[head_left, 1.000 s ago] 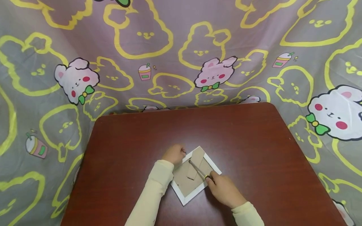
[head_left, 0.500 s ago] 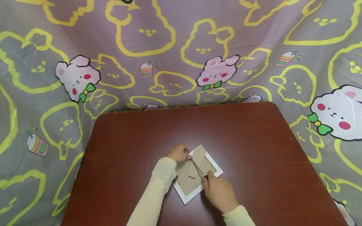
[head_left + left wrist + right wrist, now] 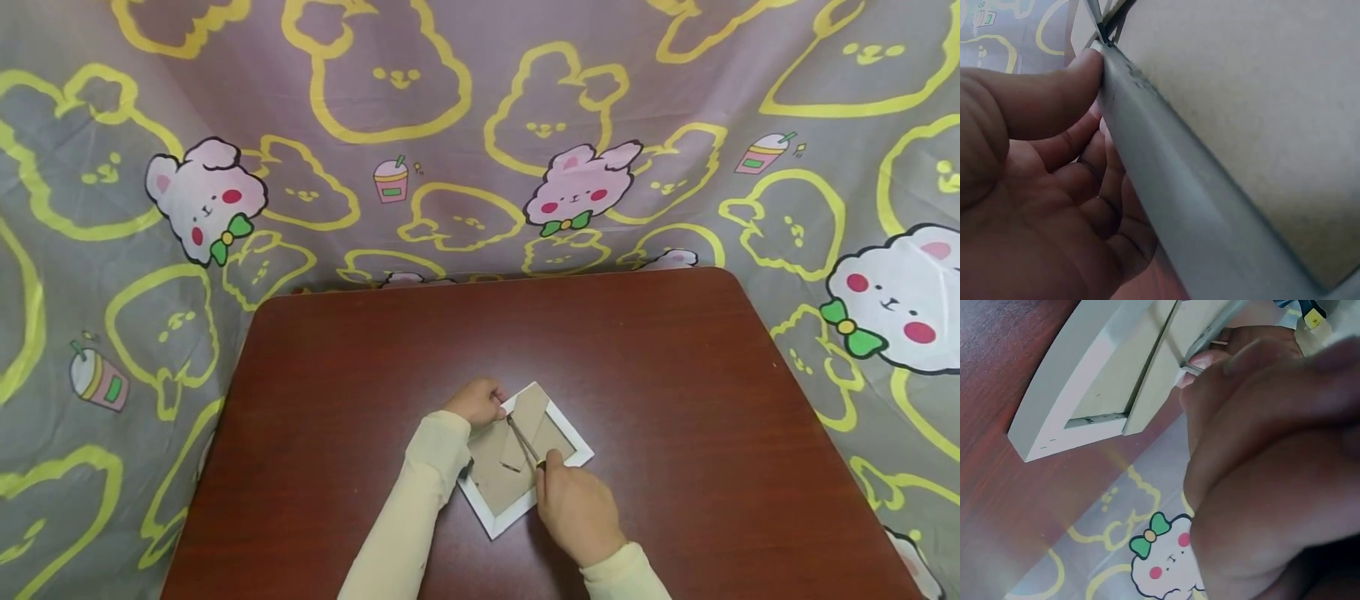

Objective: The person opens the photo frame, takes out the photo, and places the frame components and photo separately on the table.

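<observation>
Sleeves, pale and long: the left one point(image 3: 420, 483) reaches forward past the near half of the work, the right one point(image 3: 628, 573) stays nearer the body, so the arms come in from opposite sides without crossing.

Right hand point(image 3: 579, 510): fingers wrapped round the handle of a screwdriver point(image 3: 524, 442), thumb side uppermost. The grip sits well back, probably for push and control; it leaves the thin shaft exposed and the tip in plain sight.

Picture frame point(image 3: 512, 518): on the table, between the hands, turned cornerwise to the person. Its brown backing board point(image 3: 497, 493) shows, so I judge it lies face down to give access to the back. A stand strip point(image 3: 531, 407) runs aslant over the board, with a small dark fitting at its near end, too small to make out.

Screwdriver tip: at the inner edge of the white rim, just beside the left thumb.

Left hand point(image 3: 477, 403): holds the rim, thumb on top, fingers curled along the outer side; presumably a brace against the tool's push. Whether that side is lifted, I cannot tell.

Table point(image 3: 345, 375): dark reddish wood, reaching beyond the work. Behind it, a rabbit-print cloth point(image 3: 420, 92) hangs as backdrop.
</observation>
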